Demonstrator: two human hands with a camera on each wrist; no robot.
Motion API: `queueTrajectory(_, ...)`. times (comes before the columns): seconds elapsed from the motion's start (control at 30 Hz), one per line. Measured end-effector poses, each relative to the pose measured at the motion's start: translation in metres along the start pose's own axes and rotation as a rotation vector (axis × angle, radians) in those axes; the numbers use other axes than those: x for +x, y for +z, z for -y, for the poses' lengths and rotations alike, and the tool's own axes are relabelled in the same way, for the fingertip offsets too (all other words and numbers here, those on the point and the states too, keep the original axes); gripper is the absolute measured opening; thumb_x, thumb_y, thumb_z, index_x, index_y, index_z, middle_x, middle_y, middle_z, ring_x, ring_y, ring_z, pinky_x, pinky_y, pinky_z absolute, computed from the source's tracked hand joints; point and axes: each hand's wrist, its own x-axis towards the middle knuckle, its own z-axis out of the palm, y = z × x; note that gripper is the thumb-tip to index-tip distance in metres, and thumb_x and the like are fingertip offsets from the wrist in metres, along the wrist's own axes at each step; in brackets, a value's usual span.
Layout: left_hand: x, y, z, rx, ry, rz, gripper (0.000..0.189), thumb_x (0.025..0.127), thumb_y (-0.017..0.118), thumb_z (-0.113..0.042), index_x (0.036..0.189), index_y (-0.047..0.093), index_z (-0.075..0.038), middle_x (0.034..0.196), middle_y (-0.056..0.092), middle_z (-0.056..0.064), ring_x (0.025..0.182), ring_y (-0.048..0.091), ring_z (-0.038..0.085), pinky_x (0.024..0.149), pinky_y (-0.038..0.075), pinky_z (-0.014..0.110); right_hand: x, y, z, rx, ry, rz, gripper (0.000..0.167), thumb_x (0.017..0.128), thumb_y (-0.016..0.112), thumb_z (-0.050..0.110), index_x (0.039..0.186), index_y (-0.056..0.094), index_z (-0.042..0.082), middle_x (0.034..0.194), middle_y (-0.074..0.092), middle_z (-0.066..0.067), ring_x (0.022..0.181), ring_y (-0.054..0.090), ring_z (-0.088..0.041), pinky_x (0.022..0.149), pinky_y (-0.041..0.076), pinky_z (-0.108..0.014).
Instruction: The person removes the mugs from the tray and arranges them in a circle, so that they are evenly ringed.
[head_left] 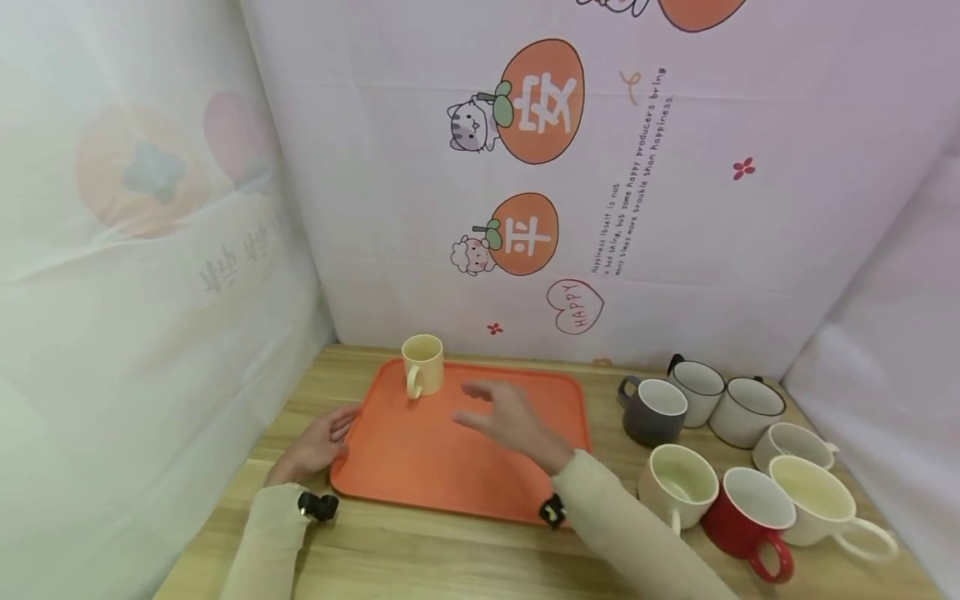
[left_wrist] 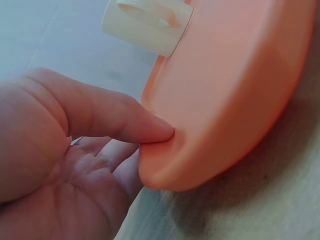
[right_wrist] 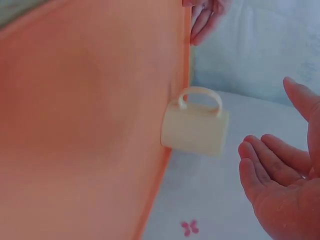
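Note:
A pale yellow mug point(head_left: 423, 367) stands upright in the far left corner of an orange tray point(head_left: 450, 450), its handle toward me. My left hand point(head_left: 318, 442) grips the tray's left edge. In the left wrist view the thumb point(left_wrist: 150, 127) presses inside the rim, with the other fingers behind it on the outer side. Over the tray, to the right of the mug, my right hand point(head_left: 510, 417) hovers with nothing in it. The right wrist view shows its fingers point(right_wrist: 270, 160) and thumb spread apart, away from the mug point(right_wrist: 195, 127).
Several mugs are grouped on the wooden table point(head_left: 375, 542) at the right: a dark grey one point(head_left: 651, 421), a cream one point(head_left: 667, 492), a red one point(head_left: 731, 529) and a pale yellow one point(head_left: 806, 521) among them. Printed white cloth point(head_left: 420, 208) hangs behind and at both sides.

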Motion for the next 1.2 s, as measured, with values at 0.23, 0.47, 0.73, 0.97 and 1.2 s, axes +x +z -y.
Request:
queueTrajectory(0.23, 0.009, 0.005, -0.003, 0.024, 0.013, -0.008, 0.08, 0.087, 0.05, 0.018, 0.163, 0.028, 0.007, 0.17, 0.027, 0.031, 0.158, 0.026, 0.049, 0.119, 0.045, 0.042, 0.054, 0.053, -0.01, 0.144, 0.074, 0.021, 0.068, 0.092, 0.08, 0.042, 0.145, 0.063, 0.003, 0.146, 0.067, -0.015, 0.134, 0.064, -0.035, 0.111, 0.054, -0.05)
queueTrajectory(0.47, 0.009, 0.008, -0.003, 0.016, 0.021, 0.009, 0.079, 0.088, 0.048, 0.019, 0.163, 0.027, 0.007, 0.171, 0.025, 0.031, 0.158, 0.024, 0.049, 0.113, 0.048, 0.032, 0.069, 0.093, -0.021, 0.313, 0.17, -0.026, 0.054, 0.099, 0.074, 0.036, 0.146, 0.064, 0.011, 0.149, 0.065, -0.011, 0.139, 0.06, -0.035, 0.115, 0.05, -0.052)
queueTrajectory(0.73, 0.012, 0.011, -0.003, 0.021, 0.025, 0.009, 0.079, 0.089, 0.048, 0.019, 0.164, 0.027, 0.006, 0.171, 0.025, 0.031, 0.159, 0.024, 0.048, 0.118, 0.045, 0.039, 0.075, 0.101, -0.022, 0.323, 0.239, -0.037, 0.041, 0.102, 0.067, 0.044, 0.13, 0.074, 0.015, 0.129, 0.075, -0.002, 0.127, 0.065, -0.027, 0.106, 0.054, -0.048)
queueTrajectory(0.97, 0.007, 0.01, -0.004, 0.013, 0.015, 0.014, 0.079, 0.089, 0.047, 0.019, 0.164, 0.026, 0.007, 0.171, 0.025, 0.031, 0.158, 0.025, 0.049, 0.115, 0.047, 0.038, 0.07, 0.093, -0.013, 0.391, 0.352, 0.037, 0.057, 0.104, 0.059, 0.053, 0.098, 0.08, 0.0, 0.097, 0.078, -0.003, 0.084, 0.063, -0.012, 0.082, 0.053, -0.036)
queueTrajectory(1.2, -0.001, 0.003, -0.002, -0.001, 0.019, 0.013, 0.081, 0.087, 0.048, 0.02, 0.164, 0.024, 0.008, 0.171, 0.022, 0.033, 0.158, 0.024, 0.051, 0.103, 0.051, 0.025, 0.052, 0.098, 0.006, 0.724, 0.399, 0.212, 0.033, 0.105, 0.066, 0.026, 0.12, 0.075, -0.001, 0.121, 0.078, -0.019, 0.101, 0.075, -0.02, 0.103, 0.058, -0.043)
